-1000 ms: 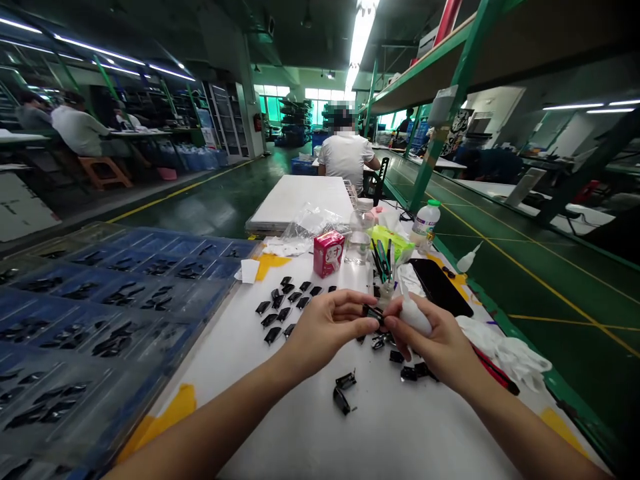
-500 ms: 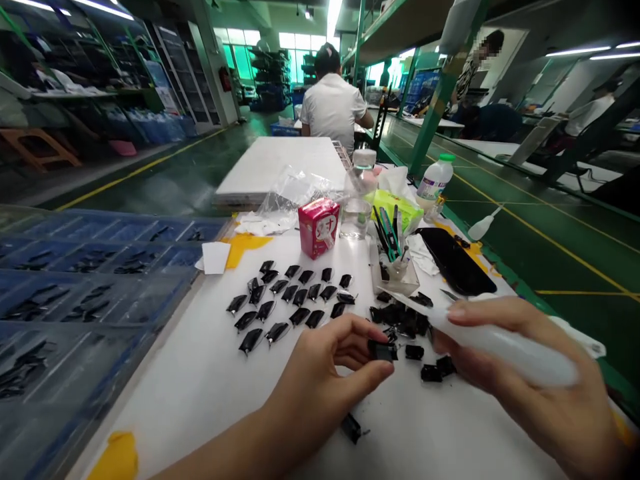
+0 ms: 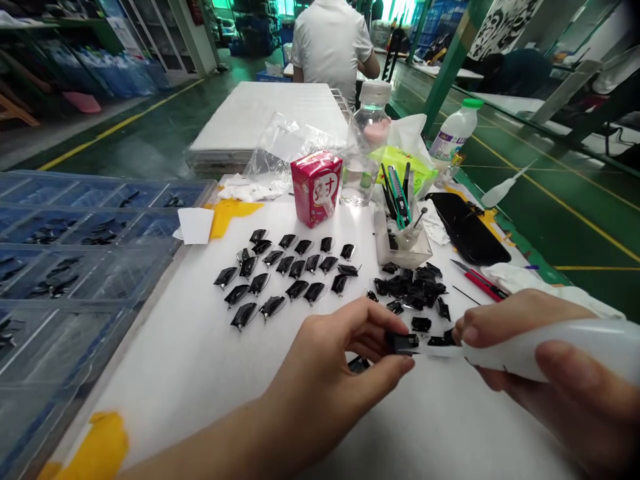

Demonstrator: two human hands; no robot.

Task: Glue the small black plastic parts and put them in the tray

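Two bare hands worked apart right of centre in the frame. The left hand pinched one black part between thumb and fingers, right of centre. The right hand, at lower right, was wrapped around one white squeeze bottle, its nozzle pointing left at the part; whether the tip touched it could not be told. About twenty-two black pieces lay spread out at centre-left, each apart from or near its neighbours. One heap, too tangled to count, sat right of centre. Beyond stood one red box, one clear bottle and one tool holder with one teal cutter. At upper right were one green-capped bottle, one black phone and one small dropper bottle. One person in a white shirt sat at top centre.
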